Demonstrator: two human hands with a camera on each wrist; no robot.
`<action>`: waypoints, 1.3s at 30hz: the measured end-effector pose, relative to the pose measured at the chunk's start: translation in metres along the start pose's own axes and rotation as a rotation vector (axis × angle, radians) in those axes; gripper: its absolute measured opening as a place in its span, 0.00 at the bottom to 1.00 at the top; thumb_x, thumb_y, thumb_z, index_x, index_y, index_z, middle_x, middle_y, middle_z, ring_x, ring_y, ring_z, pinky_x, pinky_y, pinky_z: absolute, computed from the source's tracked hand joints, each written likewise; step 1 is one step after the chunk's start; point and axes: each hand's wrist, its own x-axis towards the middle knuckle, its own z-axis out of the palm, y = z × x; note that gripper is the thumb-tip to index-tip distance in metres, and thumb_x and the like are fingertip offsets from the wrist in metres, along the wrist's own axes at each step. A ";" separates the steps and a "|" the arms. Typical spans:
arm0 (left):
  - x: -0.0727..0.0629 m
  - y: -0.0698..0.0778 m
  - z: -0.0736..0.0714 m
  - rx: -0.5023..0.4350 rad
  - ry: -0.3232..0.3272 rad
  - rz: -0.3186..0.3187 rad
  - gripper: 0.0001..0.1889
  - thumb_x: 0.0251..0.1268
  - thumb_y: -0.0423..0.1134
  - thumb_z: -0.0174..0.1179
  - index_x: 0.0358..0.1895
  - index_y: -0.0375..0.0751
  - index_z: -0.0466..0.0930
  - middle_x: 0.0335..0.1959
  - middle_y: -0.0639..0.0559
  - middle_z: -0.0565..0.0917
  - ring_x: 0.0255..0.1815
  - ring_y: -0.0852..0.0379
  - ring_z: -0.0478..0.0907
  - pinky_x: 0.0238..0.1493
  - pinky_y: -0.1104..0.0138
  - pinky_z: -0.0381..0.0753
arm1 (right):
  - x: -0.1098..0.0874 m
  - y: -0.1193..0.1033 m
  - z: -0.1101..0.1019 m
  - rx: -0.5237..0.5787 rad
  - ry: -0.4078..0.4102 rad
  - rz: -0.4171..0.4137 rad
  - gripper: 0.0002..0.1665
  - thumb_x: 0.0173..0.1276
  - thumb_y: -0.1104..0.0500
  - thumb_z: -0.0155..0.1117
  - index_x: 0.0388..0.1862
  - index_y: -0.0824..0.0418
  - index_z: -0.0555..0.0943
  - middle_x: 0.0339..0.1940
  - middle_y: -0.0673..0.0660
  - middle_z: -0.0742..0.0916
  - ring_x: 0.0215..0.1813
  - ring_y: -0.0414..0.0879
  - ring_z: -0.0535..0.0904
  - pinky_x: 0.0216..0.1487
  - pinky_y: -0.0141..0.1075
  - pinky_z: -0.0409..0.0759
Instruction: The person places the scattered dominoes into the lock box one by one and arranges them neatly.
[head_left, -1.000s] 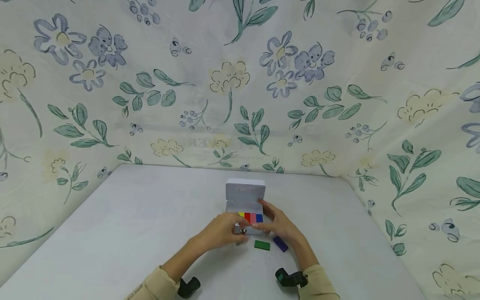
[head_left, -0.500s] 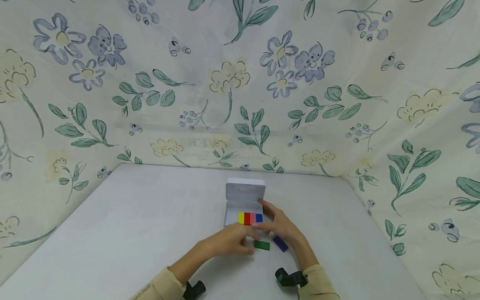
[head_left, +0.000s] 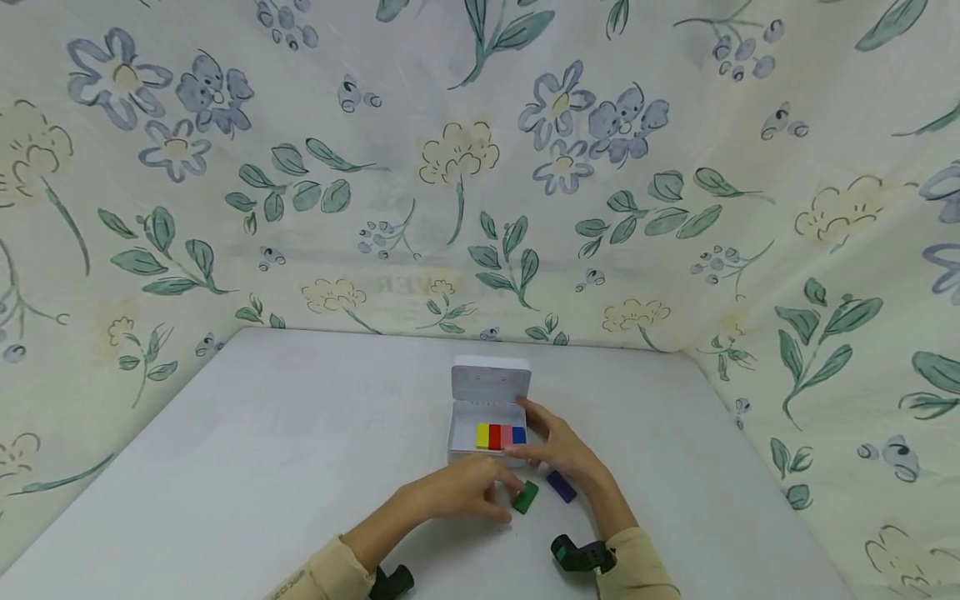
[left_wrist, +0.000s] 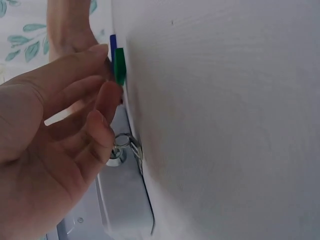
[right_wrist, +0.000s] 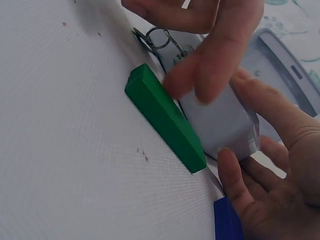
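A small white lock box stands with its lid raised. Inside it, yellow, red, pink and blue blocks sit side by side toward the right. My right hand grips the box's right side, thumb at the front and index finger at the back corner. In front of the box lies a green block, turned at a slant. My left hand is beside it, fingertips right at its upper end and the thumb held apart from it.
A dark blue block lies on the white table under my right wrist. Keys on a ring hang from the lock on the box's front. Floral cloth walls the table at the back and sides.
My left hand has moved from the box's front, where it hid the lock, right and nearer to me to the green block. That block has turned from lying crosswise to slanting.
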 end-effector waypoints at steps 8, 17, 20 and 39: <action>0.008 0.003 0.005 0.118 -0.016 0.019 0.24 0.61 0.40 0.68 0.61 0.41 0.79 0.59 0.52 0.83 0.35 0.68 0.75 0.42 0.81 0.76 | 0.001 0.002 -0.001 -0.008 0.003 -0.021 0.56 0.56 0.48 0.76 0.79 0.50 0.56 0.79 0.59 0.63 0.80 0.60 0.55 0.74 0.58 0.60; 0.010 0.007 0.008 0.177 -0.022 0.023 0.23 0.60 0.38 0.69 0.59 0.43 0.80 0.59 0.55 0.82 0.43 0.66 0.76 0.47 0.79 0.76 | 0.002 0.003 -0.001 0.016 0.003 -0.022 0.55 0.57 0.49 0.76 0.79 0.52 0.56 0.79 0.61 0.63 0.80 0.61 0.55 0.73 0.58 0.61; 0.011 0.007 0.010 0.200 -0.007 0.020 0.21 0.60 0.38 0.69 0.58 0.43 0.81 0.57 0.55 0.82 0.46 0.65 0.76 0.49 0.78 0.76 | 0.002 0.003 -0.001 0.018 0.006 -0.024 0.55 0.57 0.50 0.76 0.79 0.52 0.56 0.79 0.61 0.63 0.79 0.62 0.55 0.73 0.58 0.61; 0.009 0.012 0.012 0.206 0.008 -0.021 0.19 0.60 0.36 0.68 0.56 0.43 0.83 0.54 0.55 0.83 0.46 0.65 0.77 0.50 0.78 0.78 | -0.001 0.002 0.000 0.002 0.000 -0.039 0.55 0.57 0.50 0.75 0.79 0.54 0.57 0.78 0.62 0.63 0.79 0.63 0.56 0.72 0.59 0.61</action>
